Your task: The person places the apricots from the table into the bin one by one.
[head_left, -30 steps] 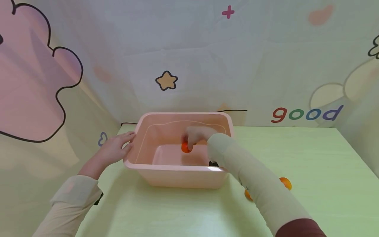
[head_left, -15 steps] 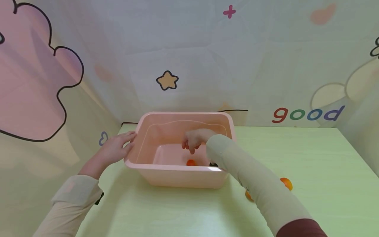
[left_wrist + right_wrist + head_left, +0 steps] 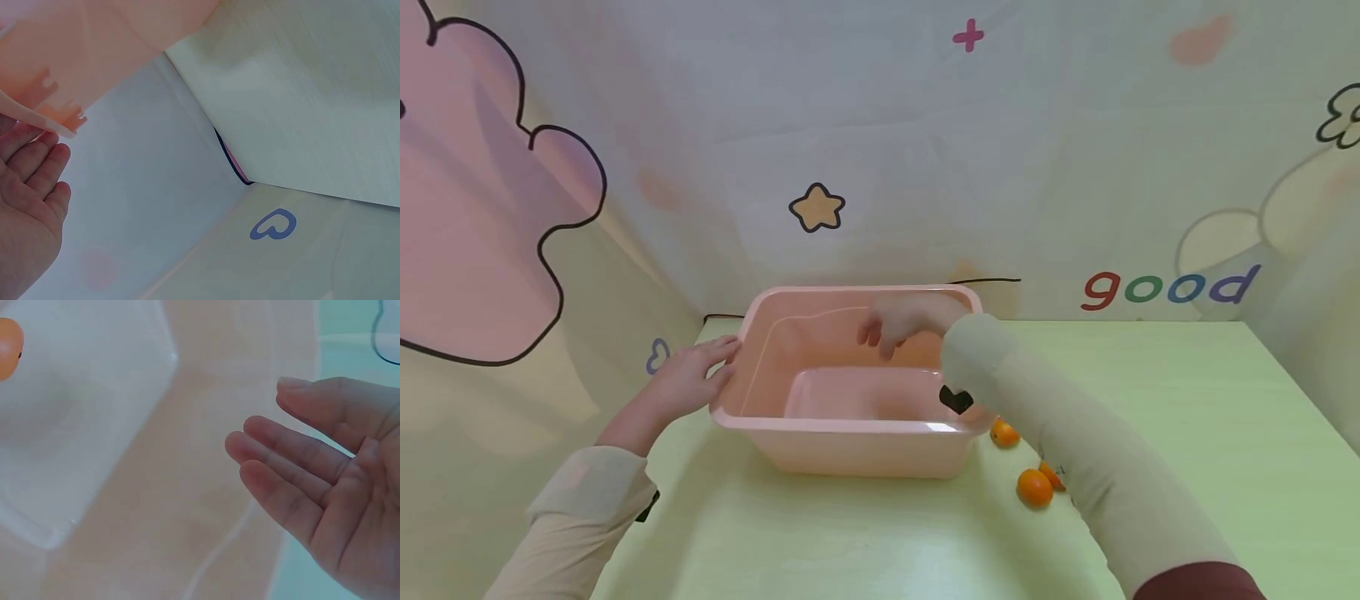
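A pink plastic basin [image 3: 857, 448] stands on the pale green table. My left hand [image 3: 688, 377] touches its left rim, and in the left wrist view the fingers [image 3: 47, 172] lie against the rim's underside. Over the basin's inside, towards its back wall, my right hand [image 3: 904, 322] hangs with loosely bent fingers and an empty palm. The right wrist view has part of a tangerine [image 3: 9, 349] on the basin floor, away from the fingertips; the head view does not show it. More tangerines [image 3: 1035, 488] lie right of the basin, partly covered by my right sleeve.
The table [image 3: 1150, 375] reaches on to the right. Behind it and at the sides hangs a printed cloth [image 3: 910, 150] with a star and the word "good". A black patch [image 3: 956, 399] shows at my right cuff.
My right hand has let go of a tangerine inside the basin and risen towards the back. The tangerine rolled forward out of the head view. My left hand stays at the rim.
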The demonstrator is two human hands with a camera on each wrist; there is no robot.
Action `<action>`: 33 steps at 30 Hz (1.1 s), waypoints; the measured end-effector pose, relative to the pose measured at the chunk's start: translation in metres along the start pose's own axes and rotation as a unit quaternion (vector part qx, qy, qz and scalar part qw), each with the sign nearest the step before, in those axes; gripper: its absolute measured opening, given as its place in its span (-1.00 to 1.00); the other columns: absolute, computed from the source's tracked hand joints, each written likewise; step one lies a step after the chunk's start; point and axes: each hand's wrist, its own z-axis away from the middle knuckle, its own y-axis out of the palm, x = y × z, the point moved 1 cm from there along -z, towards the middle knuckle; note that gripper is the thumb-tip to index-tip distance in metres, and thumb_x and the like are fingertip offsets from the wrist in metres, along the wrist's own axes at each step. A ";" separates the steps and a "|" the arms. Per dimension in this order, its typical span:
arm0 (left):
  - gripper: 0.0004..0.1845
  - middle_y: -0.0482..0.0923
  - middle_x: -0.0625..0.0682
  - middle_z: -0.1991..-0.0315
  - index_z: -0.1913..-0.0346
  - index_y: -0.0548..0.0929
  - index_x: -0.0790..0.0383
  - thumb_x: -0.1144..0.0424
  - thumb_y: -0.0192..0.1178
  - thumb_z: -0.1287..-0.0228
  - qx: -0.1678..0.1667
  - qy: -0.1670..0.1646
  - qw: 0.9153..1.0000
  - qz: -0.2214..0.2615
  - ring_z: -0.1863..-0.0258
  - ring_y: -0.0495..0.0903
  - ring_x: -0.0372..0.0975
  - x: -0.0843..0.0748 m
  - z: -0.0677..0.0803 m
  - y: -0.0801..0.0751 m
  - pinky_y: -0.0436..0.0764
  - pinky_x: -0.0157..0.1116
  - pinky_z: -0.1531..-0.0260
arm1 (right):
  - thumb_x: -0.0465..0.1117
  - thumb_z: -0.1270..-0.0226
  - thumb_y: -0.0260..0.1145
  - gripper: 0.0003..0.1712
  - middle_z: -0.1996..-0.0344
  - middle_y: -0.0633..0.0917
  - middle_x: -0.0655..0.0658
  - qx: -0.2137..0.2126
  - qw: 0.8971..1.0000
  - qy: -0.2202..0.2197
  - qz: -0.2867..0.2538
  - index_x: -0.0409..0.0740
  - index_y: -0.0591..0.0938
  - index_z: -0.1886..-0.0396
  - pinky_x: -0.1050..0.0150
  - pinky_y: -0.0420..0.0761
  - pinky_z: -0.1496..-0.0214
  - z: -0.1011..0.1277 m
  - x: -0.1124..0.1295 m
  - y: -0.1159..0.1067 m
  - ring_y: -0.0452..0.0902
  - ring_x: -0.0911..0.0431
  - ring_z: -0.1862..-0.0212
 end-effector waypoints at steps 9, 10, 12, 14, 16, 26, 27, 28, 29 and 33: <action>-0.51 0.23 0.29 -0.24 -0.22 0.30 0.37 0.29 0.00 -0.24 -0.004 0.002 1.000 -0.004 -0.19 0.22 0.19 0.001 0.001 0.000 0.28 0.11 -0.07 | -0.27 -0.13 0.18 -0.52 -0.01 0.48 -0.06 -0.072 0.995 -0.068 -0.029 -0.05 0.43 -0.11 0.16 0.42 -0.10 0.040 -0.012 -0.019 0.37 0.05 -0.05; -0.51 0.23 0.29 -0.24 -0.22 0.30 0.37 0.29 0.00 -0.24 -0.004 0.003 1.000 -0.004 -0.18 0.22 0.19 0.001 0.001 0.000 0.28 0.11 -0.07 | -0.27 -0.14 0.18 -0.53 0.00 0.49 -0.08 -0.083 0.993 -0.073 -0.031 -0.07 0.43 -0.10 0.16 0.43 -0.09 0.045 -0.016 -0.020 0.38 0.04 -0.04; -0.51 0.23 0.29 -0.23 -0.22 0.30 0.37 0.28 0.00 -0.24 -0.004 0.004 1.000 -0.004 -0.18 0.23 0.20 0.001 0.001 0.000 0.29 0.11 -0.06 | -0.26 -0.13 0.18 -0.54 0.04 0.51 -0.11 -0.107 0.990 -0.082 -0.042 -0.12 0.43 -0.09 0.16 0.44 -0.07 0.054 -0.023 -0.023 0.41 0.03 -0.01; -0.51 0.23 0.28 -0.24 -0.22 0.29 0.37 0.28 0.00 -0.24 -0.002 0.002 1.000 -0.004 -0.18 0.23 0.20 0.001 0.001 0.000 0.30 0.11 -0.05 | -0.27 -0.12 0.18 -0.56 0.07 0.53 -0.13 -0.136 0.985 -0.093 -0.050 -0.15 0.46 -0.06 0.16 0.46 -0.04 0.063 -0.032 -0.025 0.43 0.02 0.02; -0.51 0.22 0.28 -0.25 -0.23 0.29 0.36 0.28 -0.01 -0.25 0.001 -0.002 1.000 -0.002 -0.18 0.22 0.20 0.001 0.001 -0.001 0.29 0.11 -0.05 | -0.26 -0.12 0.19 -0.59 0.10 0.55 -0.14 -0.163 0.980 -0.098 -0.061 -0.17 0.47 -0.02 0.15 0.48 -0.02 0.071 -0.042 -0.026 0.45 0.02 0.04; -0.50 0.20 0.28 -0.26 -0.24 0.27 0.36 0.27 -0.01 -0.25 0.005 -0.009 1.000 -0.003 -0.19 0.21 0.20 0.001 -0.001 0.000 0.27 0.12 -0.07 | -0.25 -0.15 0.21 -0.67 0.14 0.57 -0.20 -0.235 0.963 -0.091 -0.096 -0.20 0.50 0.05 0.14 0.52 0.05 0.101 -0.091 -0.025 0.48 0.00 0.10; -0.50 0.20 0.28 -0.26 -0.24 0.27 0.36 0.27 -0.01 -0.25 0.006 -0.010 1.000 -0.002 -0.19 0.21 0.20 0.001 -0.001 0.000 0.27 0.12 -0.07 | -0.24 -0.15 0.21 -0.66 0.14 0.57 -0.20 -0.236 0.963 -0.087 -0.095 -0.20 0.50 0.04 0.15 0.53 0.06 0.104 -0.095 -0.023 0.47 0.00 0.10; -0.50 0.20 0.27 -0.26 -0.24 0.26 0.36 0.27 -0.02 -0.25 0.007 -0.011 1.000 -0.002 -0.19 0.21 0.20 0.001 -0.001 0.000 0.28 0.12 -0.07 | -0.23 -0.15 0.21 -0.65 0.14 0.57 -0.19 -0.235 0.964 -0.084 -0.097 -0.20 0.50 0.04 0.15 0.54 0.07 0.105 -0.099 -0.021 0.47 -0.01 0.10; -0.50 0.20 0.28 -0.26 -0.24 0.27 0.36 0.27 -0.02 -0.25 0.007 -0.010 1.000 -0.002 -0.18 0.21 0.20 0.001 -0.001 0.000 0.28 0.12 -0.06 | -0.23 -0.16 0.21 -0.65 0.14 0.57 -0.19 -0.234 0.964 -0.083 -0.099 -0.21 0.49 0.04 0.15 0.54 0.07 0.107 -0.104 -0.019 0.47 -0.01 0.10; -0.50 0.20 0.28 -0.26 -0.24 0.27 0.36 0.27 -0.02 -0.25 0.007 -0.011 1.000 -0.001 -0.18 0.22 0.21 -0.001 -0.001 0.001 0.28 0.13 -0.06 | -0.19 -0.15 0.22 -0.60 0.12 0.56 -0.19 -0.233 0.965 -0.070 -0.101 -0.20 0.47 0.00 0.12 0.54 0.06 0.112 -0.117 -0.010 0.48 -0.01 0.10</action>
